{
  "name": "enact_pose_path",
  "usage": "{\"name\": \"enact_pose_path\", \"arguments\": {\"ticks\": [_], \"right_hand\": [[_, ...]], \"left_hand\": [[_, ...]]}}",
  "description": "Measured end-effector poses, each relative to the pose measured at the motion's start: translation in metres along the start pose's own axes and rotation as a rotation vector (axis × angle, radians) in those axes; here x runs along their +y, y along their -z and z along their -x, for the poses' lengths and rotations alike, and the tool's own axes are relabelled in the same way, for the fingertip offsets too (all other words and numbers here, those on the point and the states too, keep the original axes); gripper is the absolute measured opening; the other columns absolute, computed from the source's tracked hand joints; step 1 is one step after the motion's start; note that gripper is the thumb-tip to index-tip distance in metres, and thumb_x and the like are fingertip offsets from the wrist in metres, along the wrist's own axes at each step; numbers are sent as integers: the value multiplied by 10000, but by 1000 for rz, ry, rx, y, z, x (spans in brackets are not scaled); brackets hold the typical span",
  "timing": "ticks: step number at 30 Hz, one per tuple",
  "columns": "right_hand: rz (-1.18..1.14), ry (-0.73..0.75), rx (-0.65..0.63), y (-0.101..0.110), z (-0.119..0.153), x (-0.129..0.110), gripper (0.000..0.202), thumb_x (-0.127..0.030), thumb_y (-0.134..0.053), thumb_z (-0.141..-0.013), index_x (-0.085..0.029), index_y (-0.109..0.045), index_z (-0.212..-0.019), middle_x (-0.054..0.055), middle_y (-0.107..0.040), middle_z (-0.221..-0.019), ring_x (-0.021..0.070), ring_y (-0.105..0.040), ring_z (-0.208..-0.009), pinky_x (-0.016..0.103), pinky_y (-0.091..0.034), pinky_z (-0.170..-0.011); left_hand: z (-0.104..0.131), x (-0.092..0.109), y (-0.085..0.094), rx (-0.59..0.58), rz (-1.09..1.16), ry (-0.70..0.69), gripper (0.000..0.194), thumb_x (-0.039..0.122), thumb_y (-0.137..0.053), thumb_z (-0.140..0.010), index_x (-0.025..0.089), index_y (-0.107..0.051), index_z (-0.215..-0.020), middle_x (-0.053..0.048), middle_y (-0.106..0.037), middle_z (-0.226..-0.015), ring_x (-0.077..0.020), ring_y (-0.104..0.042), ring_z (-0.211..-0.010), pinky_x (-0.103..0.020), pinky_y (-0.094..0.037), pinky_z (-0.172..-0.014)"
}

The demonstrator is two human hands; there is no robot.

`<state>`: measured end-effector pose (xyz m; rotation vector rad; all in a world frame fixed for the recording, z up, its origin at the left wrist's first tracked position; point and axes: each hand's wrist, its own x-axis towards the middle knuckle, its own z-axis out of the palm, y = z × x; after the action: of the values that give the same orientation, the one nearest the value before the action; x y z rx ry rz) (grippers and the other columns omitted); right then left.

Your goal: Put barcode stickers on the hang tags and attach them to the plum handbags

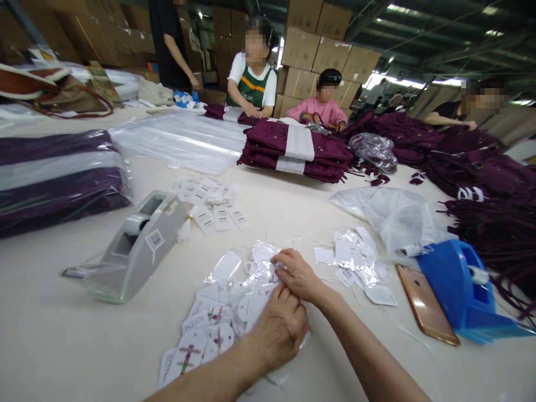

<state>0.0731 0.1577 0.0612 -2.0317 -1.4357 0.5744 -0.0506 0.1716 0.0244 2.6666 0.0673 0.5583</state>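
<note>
Tags (188, 352) sit on the near part of the table (285, 206), in a loose heap under and beside both hands; right hand (299, 276) has its fingers bent and close together, tips down at the clear packets (263, 251) on the heap's far side; left hand (278, 324) is half curled, knuckles up, just nearer; its fingertips are hidden, so can't tell if it pinches anything; same for a firm grip on the right. Handling, my judgement: lift one piece by its edge, steady the rest with the other hand; keep light tension on thin strings so they don't snag; don't drag the heap, loose plastic would likely slide and mix. Looks: tags are white card, round-cornered, some with punched holes, small red, green and brown figure print and grey lettering; they overlap at mixed angles; packets are glossy, crinkled, glare hides most contents; second packet pile (355, 254) lies right of the hands; grey tape dispenser (142, 240) stands left, blue dispenser (452, 290) right, phone (427, 301) just beside it.
</note>
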Motion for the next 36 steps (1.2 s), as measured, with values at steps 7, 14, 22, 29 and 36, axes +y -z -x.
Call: {"name": "enact_pose_path", "arguments": {"ticks": [7,14,22,29,36], "right_hand": [[-61,-63,-74,20,-5,9,140,-48,-578,-651,-179,-534,-630,-8,-511,-732,134,-495,-731,269,-407,-719],[-128,-179,148,35,2,24,101,-253,-500,-721,-198,-493,-637,-39,-488,-581,122,-454,-577,246,-365,-564],[30,-407,605,97,39,80,213,-409,-486,-684,-198,-499,-709,41,-529,-668,212,-506,-690,352,-394,-653],[201,-149,476,32,52,59,165,-306,-456,-791,-193,-573,-819,75,-601,-840,212,-549,-828,349,-435,-768],[287,-120,429,-7,47,37,105,-148,-521,-777,-180,-565,-867,60,-609,-883,194,-540,-857,311,-441,-766]], "left_hand": [[-2,1,5,-38,-33,-10,96,240,-578,-746,152,-542,-747,-56,-556,-773,-224,-491,-829,-428,-397,-878],[-2,2,8,-65,-46,-6,109,248,-591,-745,150,-544,-762,-50,-560,-797,-221,-497,-856,-426,-370,-923],[-2,1,8,-82,-21,2,92,235,-575,-754,158,-524,-744,-54,-553,-802,-217,-487,-861,-433,-363,-926],[-1,0,7,-59,8,-11,47,201,-552,-765,169,-516,-763,-49,-545,-813,-223,-472,-866,-462,-371,-911],[0,-3,7,-22,12,-64,49,155,-559,-754,164,-511,-754,-49,-544,-801,-225,-474,-837,-481,-409,-855]]}}
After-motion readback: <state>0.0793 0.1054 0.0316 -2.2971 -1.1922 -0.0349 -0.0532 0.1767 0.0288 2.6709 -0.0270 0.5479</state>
